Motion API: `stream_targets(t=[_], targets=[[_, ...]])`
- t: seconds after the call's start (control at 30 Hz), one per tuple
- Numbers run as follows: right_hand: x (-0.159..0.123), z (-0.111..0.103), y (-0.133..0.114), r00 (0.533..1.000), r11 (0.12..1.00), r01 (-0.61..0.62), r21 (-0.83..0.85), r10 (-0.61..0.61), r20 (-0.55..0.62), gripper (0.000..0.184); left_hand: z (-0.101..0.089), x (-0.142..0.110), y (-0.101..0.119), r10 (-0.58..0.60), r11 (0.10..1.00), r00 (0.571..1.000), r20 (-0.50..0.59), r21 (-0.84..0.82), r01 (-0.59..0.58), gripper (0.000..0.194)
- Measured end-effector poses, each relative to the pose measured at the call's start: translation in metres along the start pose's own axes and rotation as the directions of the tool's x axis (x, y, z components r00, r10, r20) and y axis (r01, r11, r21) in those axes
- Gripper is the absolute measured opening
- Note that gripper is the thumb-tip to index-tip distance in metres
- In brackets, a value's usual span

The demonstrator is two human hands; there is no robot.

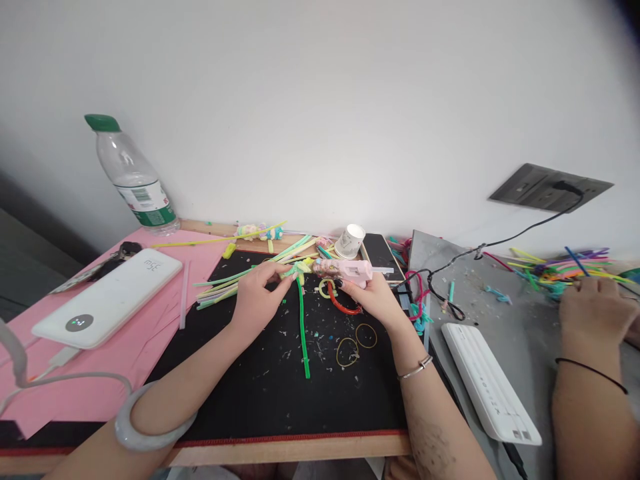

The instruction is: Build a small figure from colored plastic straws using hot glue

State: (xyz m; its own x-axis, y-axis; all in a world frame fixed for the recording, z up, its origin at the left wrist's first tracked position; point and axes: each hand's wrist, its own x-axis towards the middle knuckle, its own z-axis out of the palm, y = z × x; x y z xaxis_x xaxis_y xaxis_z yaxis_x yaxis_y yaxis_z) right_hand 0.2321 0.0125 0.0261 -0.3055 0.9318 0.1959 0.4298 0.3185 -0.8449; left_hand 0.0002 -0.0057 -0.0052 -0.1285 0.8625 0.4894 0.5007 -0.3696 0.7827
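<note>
My left hand (260,291) pinches a small green and yellow pipe-cleaner piece (299,268) between thumb and fingers. My right hand (376,297) is wrapped round a pink hot glue gun (353,269), whose nozzle points left at that piece. Whether the tip touches it I cannot tell. From the gun's back sticks a pale glue stick (384,270). A green pipe cleaner (303,337) runs down from near the piece over the black mat (240,393). Behind my left hand lie several pale green and yellow pipe cleaners (220,291). A red ring-shaped strip (344,307) curves below the gun.
A white paper cup (350,241) stands by the wall. Two rubber bands (347,352) lie on the mat. At left are a bottle (140,180) and a white power bank (110,297) on pink sheets. Another power bank (490,380), a black cord (455,259) and another person's hand (595,310) are at right.
</note>
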Motion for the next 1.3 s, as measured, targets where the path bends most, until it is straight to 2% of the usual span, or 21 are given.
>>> stream_targets(t=[0.33, 0.67, 1.07, 1.3], targets=[[0.0014, 0.0006, -0.0015, 0.999, 0.997, 0.035, -0.069, -0.036, -0.020, 0.033, 0.0014, -0.0003, 0.0031, -0.185, 0.977, 0.981, 0.057, -0.098, 0.190, 0.019], [0.0013, 0.0014, 0.0016, 0.999, 0.999, 0.034, -0.035, -0.033, 0.019, 0.037, -0.0010, 0.0027, 0.0104, -0.318, 0.914, 0.943, 0.104, -0.230, 0.333, 0.019], [0.0003, 0.0046, 0.0020, 0.999, 0.994, 0.041, -0.097, -0.041, 0.005, 0.033, 0.0002, 0.0024, 0.0098, -0.324, 0.914, 0.939, 0.116, -0.218, 0.342, 0.020], [-0.0002, 0.0038, 0.0006, 0.999, 0.993, 0.035, -0.111, -0.034, 0.007, 0.033, 0.0030, 0.0047, 0.0063, -0.425, 0.806, 0.891, 0.156, -0.383, 0.452, 0.024]])
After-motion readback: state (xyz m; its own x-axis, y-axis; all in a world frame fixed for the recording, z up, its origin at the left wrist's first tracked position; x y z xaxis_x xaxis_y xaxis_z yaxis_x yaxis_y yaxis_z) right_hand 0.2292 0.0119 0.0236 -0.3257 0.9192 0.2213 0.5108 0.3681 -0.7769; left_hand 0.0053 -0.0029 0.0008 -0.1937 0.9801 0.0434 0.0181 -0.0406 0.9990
